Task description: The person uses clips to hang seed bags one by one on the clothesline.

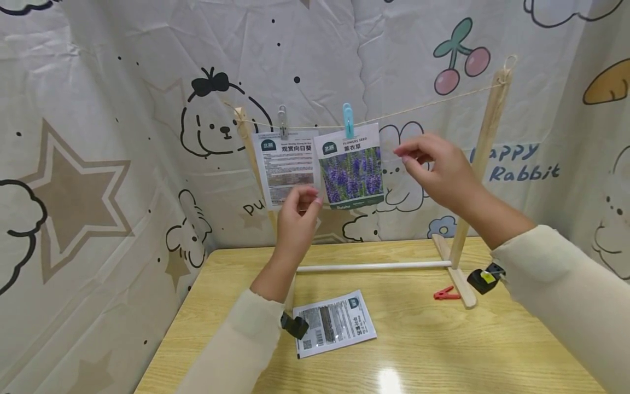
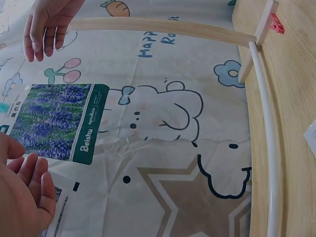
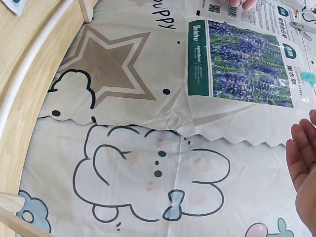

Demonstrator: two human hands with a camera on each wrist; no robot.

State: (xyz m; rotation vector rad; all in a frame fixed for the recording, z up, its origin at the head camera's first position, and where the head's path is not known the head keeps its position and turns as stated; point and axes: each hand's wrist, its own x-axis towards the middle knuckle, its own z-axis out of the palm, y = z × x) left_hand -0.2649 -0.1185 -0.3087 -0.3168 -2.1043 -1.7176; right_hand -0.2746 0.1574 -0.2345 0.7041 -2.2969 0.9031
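Note:
Two seed packets hang side by side from a string. A grey clothespin (image 1: 283,121) holds the text-covered packet (image 1: 290,169), and a light blue clothespin (image 1: 348,120) holds the lavender seed packet (image 1: 351,172), printed with purple flowers. My left hand (image 1: 297,216) is in front of the lower edges where the packets meet, fingers loosely bent and gripping nothing; whether its fingertips touch the paper I cannot tell. To the right of the lavender packet, my right hand (image 1: 438,167) hovers apart from it with relaxed fingers. The left wrist view shows the lavender packet (image 2: 54,121) between both hands.
The string (image 1: 433,103) runs between two wooden posts (image 1: 487,131), joined low down by a white rod (image 1: 374,266). On the table (image 1: 408,350) lie a third packet (image 1: 334,323) and a red clothespin (image 1: 446,293). A patterned curtain (image 1: 315,54) stands behind.

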